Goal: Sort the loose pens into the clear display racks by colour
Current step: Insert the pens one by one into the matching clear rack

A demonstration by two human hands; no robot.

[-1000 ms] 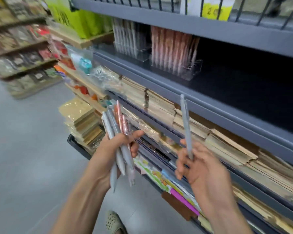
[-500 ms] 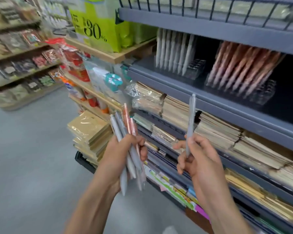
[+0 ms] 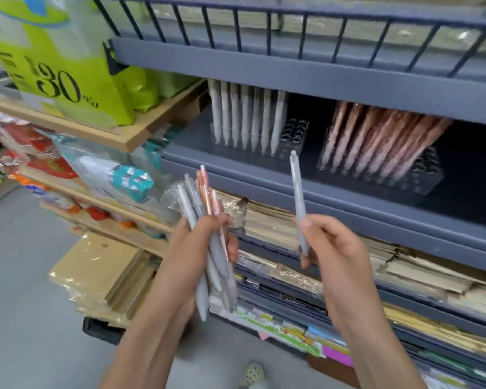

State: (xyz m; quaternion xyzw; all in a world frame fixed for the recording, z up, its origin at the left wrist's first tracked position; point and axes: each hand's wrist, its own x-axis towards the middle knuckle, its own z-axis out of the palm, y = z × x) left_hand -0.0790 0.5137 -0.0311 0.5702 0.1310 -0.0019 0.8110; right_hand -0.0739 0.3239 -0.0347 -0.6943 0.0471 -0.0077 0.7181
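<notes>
Grey rack [image 3: 294,135] and pink rack [image 3: 428,175] look mostly full. Right hand [image 3: 333,244] pinches one grey pen [image 3: 297,186], left hand [image 3: 192,249] grips a mixed bunch [image 3: 192,198] yet to sort

Bare forearms [image 3: 152,318]; pale perforated clog [image 3: 253,375].

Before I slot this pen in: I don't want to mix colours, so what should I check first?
1. One pen only in the right hand: it pinches a single grey pen. Ok.
2. Colour match: the grey rack holds grey pens and the pink rack holds pink ones. Ok.
3. Free holes: the grey rack's right end shows empty holes. Ok.
4. Pen direction: tapered tip down, like the racked pens. Ok.
5. Left hand grips the mixed bundle of grey and pink pens. Ok.
6. Headroom under the upper shelf: cannot tell.
</notes>
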